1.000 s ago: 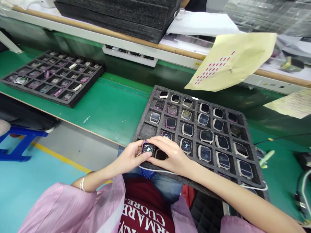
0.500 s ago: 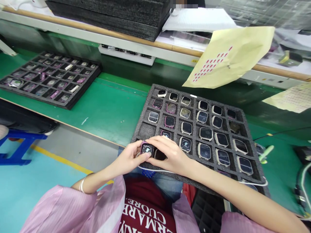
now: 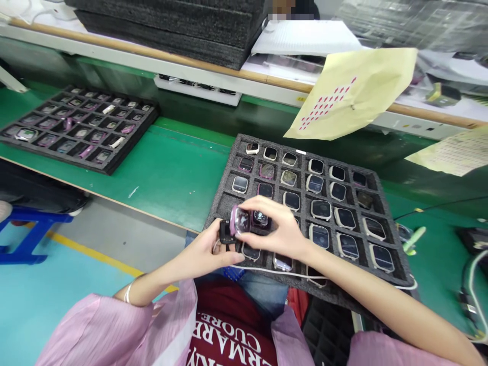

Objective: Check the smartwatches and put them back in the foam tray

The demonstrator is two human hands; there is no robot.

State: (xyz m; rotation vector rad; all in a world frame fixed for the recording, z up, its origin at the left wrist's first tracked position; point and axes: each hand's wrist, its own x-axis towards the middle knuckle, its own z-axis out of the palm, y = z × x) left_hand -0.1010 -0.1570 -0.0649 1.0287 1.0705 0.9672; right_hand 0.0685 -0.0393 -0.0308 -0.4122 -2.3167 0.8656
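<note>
1. The right hand has its index finger and thumb closed to a narrow gap on the purple watch. The watch lies between these fingertips, tilted, held above the near left part of the foam tray.
2. The left hand has its fingers curled around a small black holder, which sits at the fingertips. Its thumb is stretched out below the holder, apart from it, pointing toward the right hand.
3. The black holder is just left of the purple watch; whether the two touch, I cannot tell.
4. Through the gap between the right index finger and thumb, a lit watch shows in the tray, just right of the purple watch.
5. Beyond and to the right of the right-hand fingers, rows of watches sit face up in the tray's pockets.
6. A white cable runs rightward from beside the left thumb, below the right-hand fingers.
7. Well apart from the fingers, to the far left, a second tray rests on the green bench.
</note>
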